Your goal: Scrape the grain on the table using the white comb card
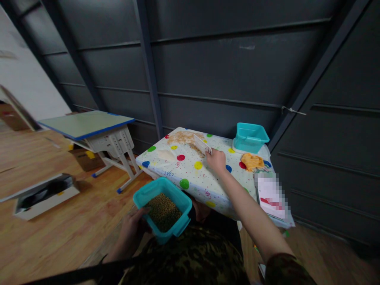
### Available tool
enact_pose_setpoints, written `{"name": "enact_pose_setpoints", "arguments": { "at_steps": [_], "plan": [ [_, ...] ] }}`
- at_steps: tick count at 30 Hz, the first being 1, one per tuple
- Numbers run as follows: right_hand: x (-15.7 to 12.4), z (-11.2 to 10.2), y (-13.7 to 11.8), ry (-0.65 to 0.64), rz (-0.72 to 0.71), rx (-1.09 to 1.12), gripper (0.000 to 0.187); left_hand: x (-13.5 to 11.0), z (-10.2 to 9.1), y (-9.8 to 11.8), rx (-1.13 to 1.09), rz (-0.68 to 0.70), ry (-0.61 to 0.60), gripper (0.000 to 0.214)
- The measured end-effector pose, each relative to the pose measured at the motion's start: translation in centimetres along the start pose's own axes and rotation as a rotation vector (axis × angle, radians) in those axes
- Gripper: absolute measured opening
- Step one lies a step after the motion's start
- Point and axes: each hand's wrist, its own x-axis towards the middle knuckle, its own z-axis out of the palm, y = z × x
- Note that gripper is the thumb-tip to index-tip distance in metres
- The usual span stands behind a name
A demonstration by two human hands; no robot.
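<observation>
My left hand [134, 226] grips the near corner of a teal plastic box [163, 208] filled with small greenish-brown beans, held below the table's near edge over my lap. My right hand [216, 160] reaches out over the table and is closed on a flat white card-like scraper [203, 144], which stands on edge against a pile of brown grain [184, 138] spread on the far part of the dotted tablecloth [192, 170]. A small pale heap [165, 155] lies to the left of the grain.
A second teal box [250, 137] sits on its lid at the table's far right, with an orange cloth [252, 161] beside it and a paper sheet [271, 196] near the right edge. A school desk [89, 126] and an open white box [44, 196] stand on the wooden floor to the left. A dark wall is behind.
</observation>
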Motion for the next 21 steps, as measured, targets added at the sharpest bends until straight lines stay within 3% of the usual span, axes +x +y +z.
{"name": "enact_pose_setpoints", "arguments": {
  "at_steps": [8,18,21],
  "plan": [
    [0.2,0.4,0.2,-0.011,-0.057,0.043,0.034,-0.4,1.3,-0.1,-0.025,-0.019,-0.067,0.029],
    [0.8,1.3,0.8,0.007,-0.064,0.157,0.030,0.8,0.9,-1.3,0.003,-0.023,-0.116,0.030],
    [0.9,1.5,0.9,-0.010,-0.083,0.190,0.027,1.6,0.8,-2.4,0.002,-0.031,-0.070,0.032]
  ]
}}
